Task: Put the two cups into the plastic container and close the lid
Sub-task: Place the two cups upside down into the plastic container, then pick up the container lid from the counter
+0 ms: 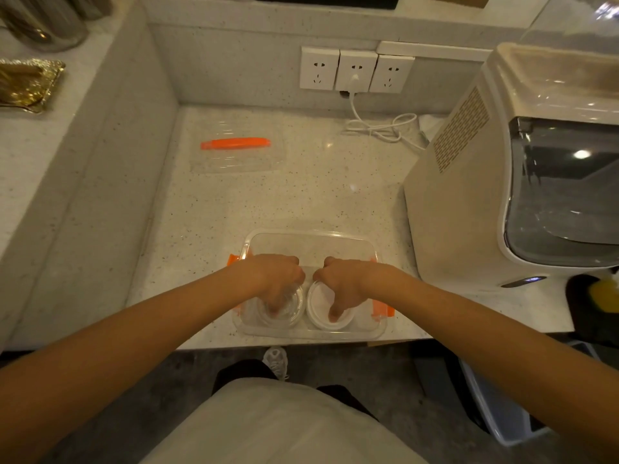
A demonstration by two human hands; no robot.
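Note:
A clear plastic container [311,241] with orange side clips stands at the counter's front edge. Inside it, on the left, is a clear cup [294,313]; my left hand [278,279] is closed over it, fingers reaching down around it. On the right inside is a white cup [318,316]; my right hand [345,283] grips it from above, thumb inside the rim. The transparent lid [234,159] with an orange handle lies flat on the counter, far back and to the left of the container.
A large cream appliance [502,182] stands close on the right of the container. A white cable [378,127] runs from the wall sockets [355,70]. A raised ledge borders the counter on the left, with a gold tray [23,83] on it.

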